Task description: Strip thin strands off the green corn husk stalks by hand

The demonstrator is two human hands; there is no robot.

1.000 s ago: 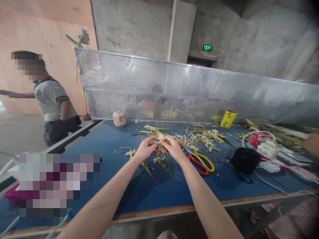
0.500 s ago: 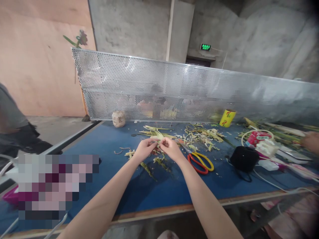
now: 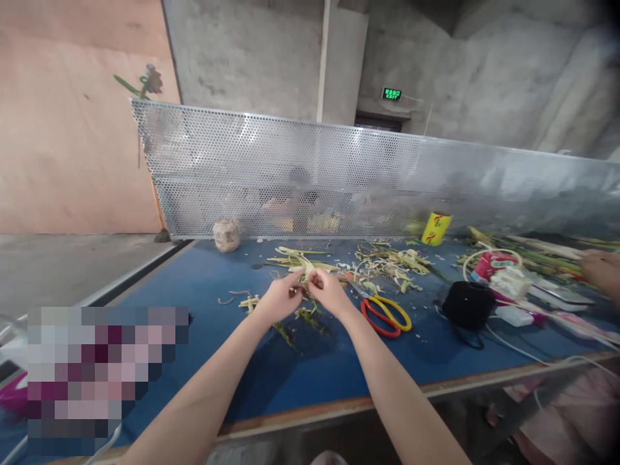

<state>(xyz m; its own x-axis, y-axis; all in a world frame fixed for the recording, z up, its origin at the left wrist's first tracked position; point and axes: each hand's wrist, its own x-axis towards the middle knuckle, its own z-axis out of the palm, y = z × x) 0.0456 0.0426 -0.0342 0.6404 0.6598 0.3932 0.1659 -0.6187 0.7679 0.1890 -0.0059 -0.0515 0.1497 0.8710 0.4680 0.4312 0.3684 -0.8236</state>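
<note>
My left hand (image 3: 281, 298) and my right hand (image 3: 328, 294) meet over the blue table (image 3: 285, 387). Pinched between their fingertips is a pale green plant strip (image 3: 307, 265), its lower part hidden by the fingers. Under and beside my hands lie darker green plant tips (image 3: 285, 336) and pale scraps. To the right of my right hand rest scissors (image 3: 387, 316) with one red and one yellow handle, blades partly open. Long pale green strips (image 3: 295, 252) lie just beyond my fingers.
A heap of plant peelings (image 3: 394, 261), a yellow can (image 3: 436, 229) and a pale lumpy roll (image 3: 227, 236) stand before a perforated metal screen (image 3: 232, 168). At right are a black bundle (image 3: 469, 303), cables, a red packet (image 3: 496, 263) and another person's hand (image 3: 600, 271).
The view has shifted slightly. My fingers have shifted a little on the plant strip, with my right fingers curled more. The person at the left edge has gone from view.
</note>
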